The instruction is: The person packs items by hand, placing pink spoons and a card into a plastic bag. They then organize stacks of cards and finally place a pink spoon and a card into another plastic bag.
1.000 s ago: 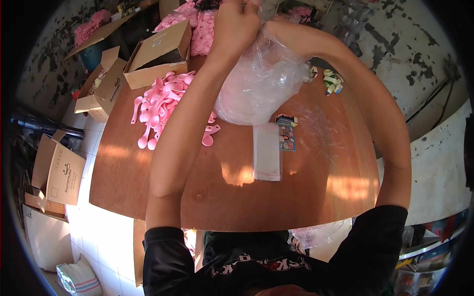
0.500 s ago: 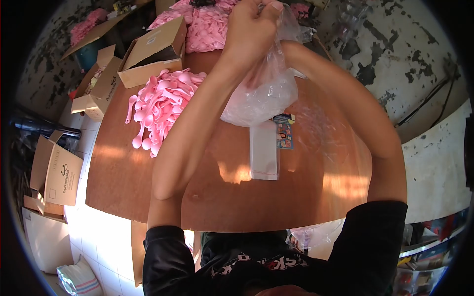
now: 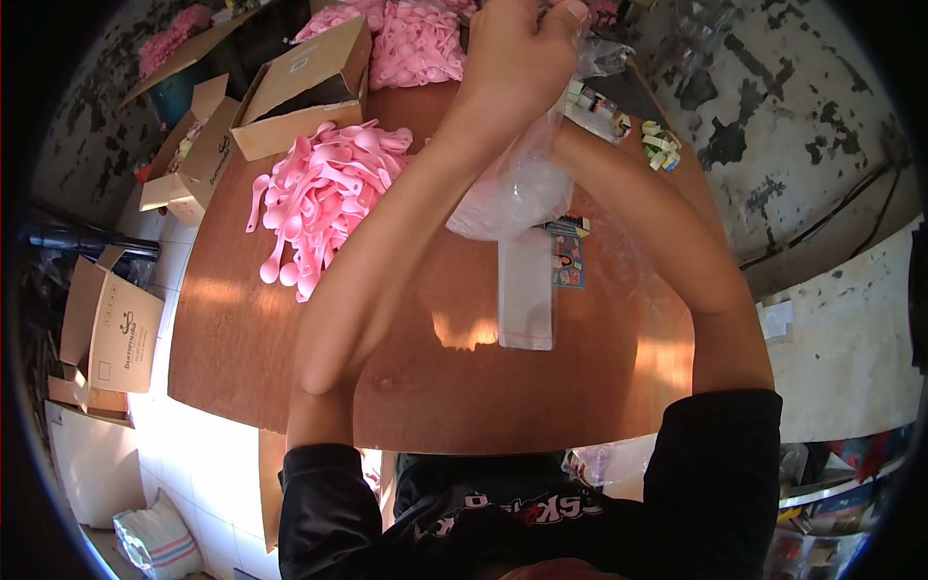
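My left hand (image 3: pixel 527 53) is raised over the far side of the table, its fingers closed on the top of a clear plastic bag (image 3: pixel 522 198). The bag hangs below it, its bottom rounded and cloudy. My right forearm reaches to the bag from the right; the right hand is hidden behind the left wrist and plastic, so its fingers cannot be made out. Just below the bag lies a flat clear sleeve (image 3: pixel 526 295), beside a small blue printed card (image 3: pixel 568 261). Left of my left forearm is a loose pile of pink spoons (image 3: pixel 329 198).
An open cardboard box (image 3: pixel 300 87) stands at the table's back left, near bagged pink spoons (image 3: pixel 416 43). Small folded pieces (image 3: pixel 660 147) lie at the back right. More cartons (image 3: pixel 126 329) are beyond the left edge. A peeling wall rises on the right.
My left hand has shifted slightly right and down. The right forearm has moved lower, uncovering the small folded pieces at the back right. The bag's bottom looks narrower and slightly farther right.
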`<action>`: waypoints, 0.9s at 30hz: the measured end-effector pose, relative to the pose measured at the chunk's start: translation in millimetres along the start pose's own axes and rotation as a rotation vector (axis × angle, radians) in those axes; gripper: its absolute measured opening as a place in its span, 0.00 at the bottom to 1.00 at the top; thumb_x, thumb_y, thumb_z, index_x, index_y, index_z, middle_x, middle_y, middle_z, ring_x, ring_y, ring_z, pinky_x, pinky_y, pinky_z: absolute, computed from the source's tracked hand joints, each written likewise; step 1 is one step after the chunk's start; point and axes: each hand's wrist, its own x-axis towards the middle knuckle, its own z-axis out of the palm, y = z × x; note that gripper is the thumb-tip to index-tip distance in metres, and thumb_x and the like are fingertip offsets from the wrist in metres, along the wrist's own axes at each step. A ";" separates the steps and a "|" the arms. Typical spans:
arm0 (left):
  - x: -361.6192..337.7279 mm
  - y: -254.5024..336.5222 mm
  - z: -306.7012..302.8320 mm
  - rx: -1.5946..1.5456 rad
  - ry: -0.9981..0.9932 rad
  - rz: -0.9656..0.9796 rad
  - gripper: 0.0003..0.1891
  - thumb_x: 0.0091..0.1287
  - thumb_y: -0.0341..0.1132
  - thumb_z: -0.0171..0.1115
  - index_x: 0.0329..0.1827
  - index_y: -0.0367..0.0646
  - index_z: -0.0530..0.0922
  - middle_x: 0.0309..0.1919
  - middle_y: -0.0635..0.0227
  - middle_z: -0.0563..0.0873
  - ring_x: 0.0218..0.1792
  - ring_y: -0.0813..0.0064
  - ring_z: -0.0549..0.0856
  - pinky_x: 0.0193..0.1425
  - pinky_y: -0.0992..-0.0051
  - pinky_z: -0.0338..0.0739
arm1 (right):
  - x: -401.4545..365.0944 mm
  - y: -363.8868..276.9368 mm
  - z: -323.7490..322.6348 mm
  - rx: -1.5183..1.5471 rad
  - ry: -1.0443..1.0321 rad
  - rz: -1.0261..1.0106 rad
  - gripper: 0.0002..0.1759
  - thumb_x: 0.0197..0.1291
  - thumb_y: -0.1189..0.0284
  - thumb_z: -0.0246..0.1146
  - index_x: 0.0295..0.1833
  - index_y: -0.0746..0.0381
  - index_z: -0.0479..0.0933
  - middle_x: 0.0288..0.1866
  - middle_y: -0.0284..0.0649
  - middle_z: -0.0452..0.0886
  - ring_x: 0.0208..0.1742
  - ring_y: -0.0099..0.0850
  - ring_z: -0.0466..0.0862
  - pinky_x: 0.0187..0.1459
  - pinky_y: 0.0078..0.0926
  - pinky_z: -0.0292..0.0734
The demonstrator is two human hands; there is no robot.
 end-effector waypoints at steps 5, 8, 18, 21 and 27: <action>0.6 4.4 -13.4 -0.006 -0.259 -0.126 0.07 0.74 0.32 0.56 0.42 0.37 0.77 0.27 0.74 0.78 0.29 0.84 0.74 0.35 0.80 0.71 | 6.1 10.6 3.3 -0.001 0.036 -0.022 0.15 0.65 0.67 0.57 0.53 0.63 0.80 0.44 0.42 0.84 0.40 0.31 0.83 0.46 0.30 0.79; -13.2 10.5 -44.8 0.188 -0.297 -0.241 0.38 0.57 0.46 0.75 0.66 0.35 0.69 0.46 0.60 0.84 0.50 0.72 0.84 0.56 0.72 0.78 | 5.9 16.3 3.8 -0.002 0.055 -0.028 0.15 0.66 0.68 0.56 0.52 0.63 0.80 0.43 0.42 0.84 0.38 0.30 0.83 0.44 0.30 0.80; -107.4 -78.7 -61.4 0.449 -0.414 -0.121 0.64 0.39 0.53 0.83 0.75 0.32 0.53 0.66 0.41 0.70 0.65 0.50 0.74 0.68 0.60 0.70 | -30.3 -22.0 -5.1 -0.088 0.059 -0.007 0.14 0.62 0.69 0.57 0.49 0.62 0.82 0.44 0.41 0.85 0.38 0.30 0.84 0.44 0.31 0.80; -108.8 -73.0 -53.5 0.485 -0.331 -0.208 0.57 0.43 0.50 0.81 0.72 0.31 0.57 0.59 0.42 0.77 0.59 0.48 0.80 0.64 0.59 0.74 | -42.7 -38.8 -8.6 -0.124 0.066 -0.003 0.14 0.60 0.69 0.58 0.48 0.61 0.83 0.45 0.40 0.85 0.38 0.31 0.84 0.44 0.32 0.79; -106.2 -70.1 -50.6 0.649 -0.368 -0.223 0.44 0.51 0.47 0.77 0.65 0.31 0.66 0.53 0.49 0.82 0.56 0.58 0.82 0.62 0.65 0.74 | -78.8 -83.0 -20.6 -0.239 0.091 0.010 0.14 0.57 0.69 0.60 0.46 0.60 0.84 0.46 0.40 0.85 0.39 0.31 0.84 0.45 0.33 0.79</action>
